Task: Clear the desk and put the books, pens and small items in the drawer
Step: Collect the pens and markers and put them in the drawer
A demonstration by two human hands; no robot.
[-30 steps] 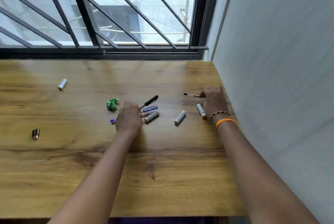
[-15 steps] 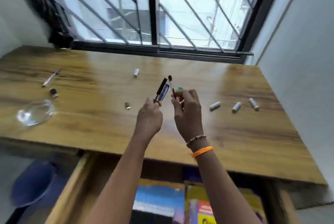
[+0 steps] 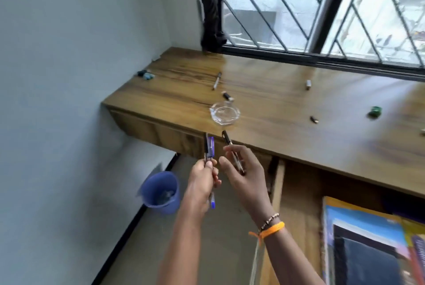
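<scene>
My left hand (image 3: 203,181) grips two pens (image 3: 209,147), one black and one blue, upright in front of the wooden desk (image 3: 276,109). My right hand (image 3: 243,179) holds a dark pen (image 3: 232,153) between thumb and fingers, just right of the left hand. Both hands hang below the desk's front edge. The open drawer (image 3: 279,183) at lower right holds several books (image 3: 368,238). On the desk lie a pen (image 3: 217,80), a small dark capsule (image 3: 227,96), a glass dish (image 3: 225,113), a white tube (image 3: 308,84), a small dark piece (image 3: 314,119) and a green item (image 3: 375,111).
A blue bin (image 3: 161,192) stands on the floor by the left wall. Two small dark and teal items (image 3: 145,74) lie at the desk's far left corner. A barred window (image 3: 322,8) runs behind the desk, with a dark cloth (image 3: 210,8) hanging at its left.
Both hands lifted pens off the desk and drew back below its front edge. The view swung left, showing the left wall, the bin and the open drawer.
</scene>
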